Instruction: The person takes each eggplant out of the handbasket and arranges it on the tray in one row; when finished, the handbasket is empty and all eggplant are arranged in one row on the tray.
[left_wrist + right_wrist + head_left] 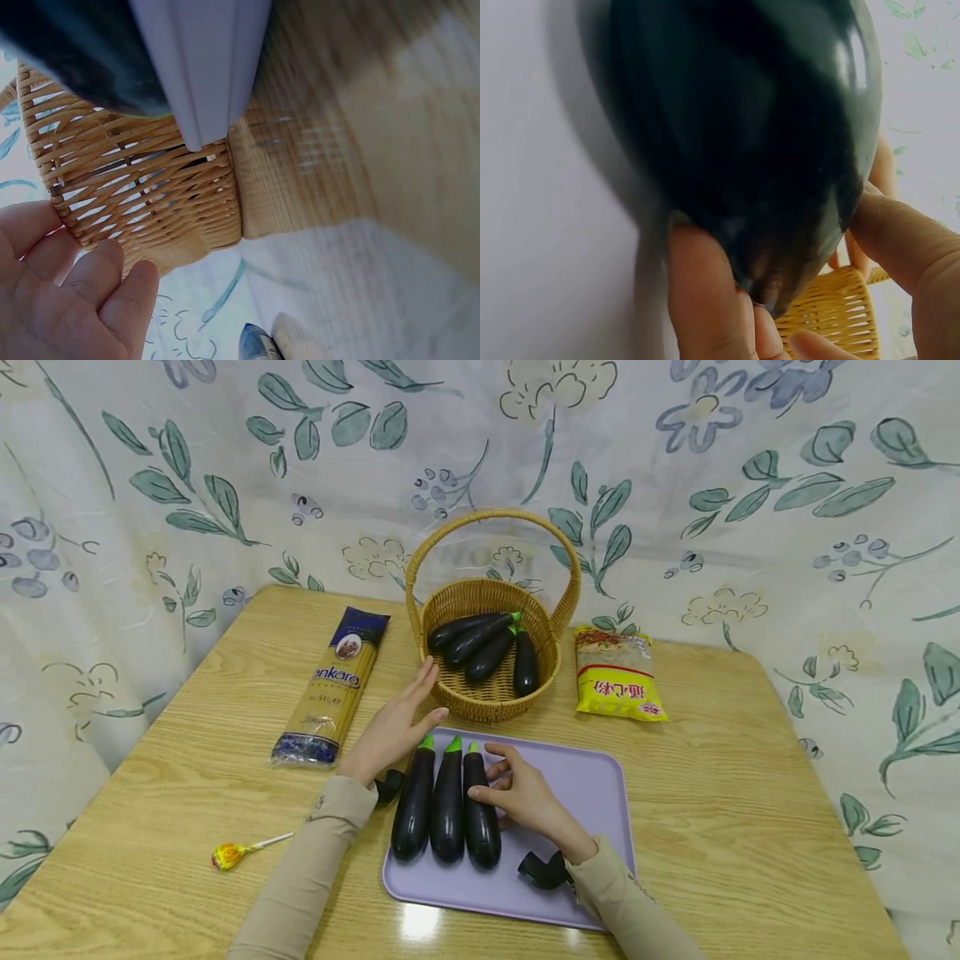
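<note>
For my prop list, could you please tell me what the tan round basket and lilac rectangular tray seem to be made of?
The tan round basket looks like wicker, slightly glossy, from its interwoven strands; the lilac rectangular tray looks like satin plastic, given its smooth, evenly coloured surface, though coated metal is possible.
</note>
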Action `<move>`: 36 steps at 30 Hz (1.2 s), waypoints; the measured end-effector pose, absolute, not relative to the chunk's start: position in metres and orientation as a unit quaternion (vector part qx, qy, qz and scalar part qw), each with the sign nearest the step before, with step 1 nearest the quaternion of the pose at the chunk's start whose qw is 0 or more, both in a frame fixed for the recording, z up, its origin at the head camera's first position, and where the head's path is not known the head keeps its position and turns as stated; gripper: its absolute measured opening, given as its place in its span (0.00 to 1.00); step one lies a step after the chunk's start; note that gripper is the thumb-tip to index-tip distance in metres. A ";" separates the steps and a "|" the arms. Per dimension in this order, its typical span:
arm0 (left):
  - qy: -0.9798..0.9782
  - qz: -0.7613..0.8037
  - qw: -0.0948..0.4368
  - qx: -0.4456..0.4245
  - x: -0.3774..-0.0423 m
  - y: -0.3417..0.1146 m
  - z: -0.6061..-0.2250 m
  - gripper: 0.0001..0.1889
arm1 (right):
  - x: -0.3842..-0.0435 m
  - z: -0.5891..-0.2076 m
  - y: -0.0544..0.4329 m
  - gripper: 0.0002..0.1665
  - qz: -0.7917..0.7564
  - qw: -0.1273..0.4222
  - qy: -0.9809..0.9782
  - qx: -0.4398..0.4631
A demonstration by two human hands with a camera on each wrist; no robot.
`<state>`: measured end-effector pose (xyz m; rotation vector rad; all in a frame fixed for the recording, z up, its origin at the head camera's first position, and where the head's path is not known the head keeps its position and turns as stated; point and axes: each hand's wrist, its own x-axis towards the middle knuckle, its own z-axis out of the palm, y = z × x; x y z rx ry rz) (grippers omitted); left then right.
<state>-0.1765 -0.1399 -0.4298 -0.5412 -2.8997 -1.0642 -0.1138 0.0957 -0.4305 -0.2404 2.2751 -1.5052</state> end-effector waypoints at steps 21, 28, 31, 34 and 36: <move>-0.926 -0.337 0.000 -0.168 -0.175 -0.139 -0.429 0.40 | -0.132 -0.409 0.105 0.34 -0.525 0.192 0.822 -0.108; -0.927 -0.337 0.004 -0.167 -0.175 -0.140 -0.428 0.40 | -0.144 -0.392 0.107 0.29 -0.546 0.179 0.810 -0.118; -0.926 -0.338 0.004 -0.169 -0.175 -0.140 -0.427 0.40 | -0.150 -0.385 0.107 0.28 -0.552 0.164 0.808 -0.122; -0.925 -0.340 0.002 -0.170 -0.175 -0.140 -0.427 0.40 | -0.156 -0.379 0.108 0.27 -0.552 0.145 0.811 -0.130; -0.925 -0.340 0.002 -0.171 -0.175 -0.139 -0.427 0.40 | -0.159 -0.375 0.107 0.27 -0.551 0.133 0.813 -0.132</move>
